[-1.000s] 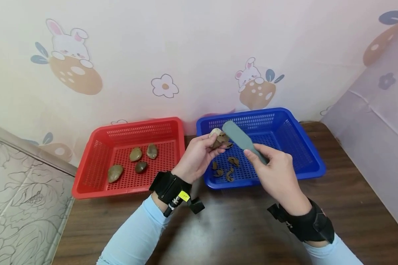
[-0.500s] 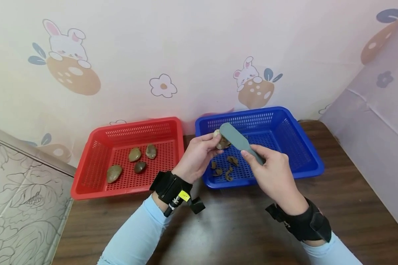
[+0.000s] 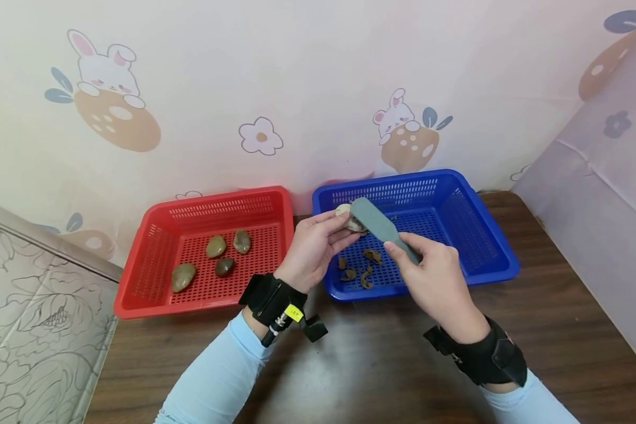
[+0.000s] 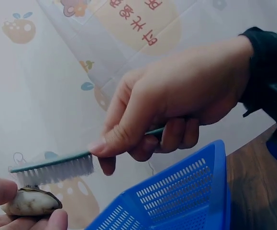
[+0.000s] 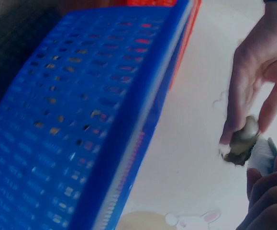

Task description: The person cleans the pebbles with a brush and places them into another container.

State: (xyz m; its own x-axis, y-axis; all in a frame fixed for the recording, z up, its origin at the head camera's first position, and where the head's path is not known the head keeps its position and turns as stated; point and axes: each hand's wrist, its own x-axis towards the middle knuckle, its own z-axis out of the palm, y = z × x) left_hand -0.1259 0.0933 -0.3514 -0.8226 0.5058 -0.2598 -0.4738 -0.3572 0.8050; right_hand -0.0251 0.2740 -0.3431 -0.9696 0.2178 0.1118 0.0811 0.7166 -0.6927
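Note:
Over the blue basket (image 3: 500, 247), my left hand (image 3: 315, 250) holds a pale stone (image 4: 30, 202) between thumb and fingers. Dark muddy stuff clings to the stone's upper side in the left wrist view. My right hand (image 3: 437, 277) grips a grey-green brush (image 3: 376, 221) by its handle, thumb along the top. Its white bristles (image 4: 57, 172) face down and meet the stone's top. From the head, the brush's back covers part of the stone. The right wrist view shows the bristles against the stone (image 5: 246, 139) too.
Several brown scraps (image 3: 373, 255) lie on the blue basket's floor. To the left stands a red basket (image 3: 132, 288) holding several smooth stones (image 3: 183, 277). Both stand on a dark wooden table (image 3: 350, 365), with a patterned wall (image 3: 318, 76) behind.
My left hand has turned the stone, and the brown clumps seen on it a second ago no longer show from the head. The brush has shifted slightly left, over the stone.

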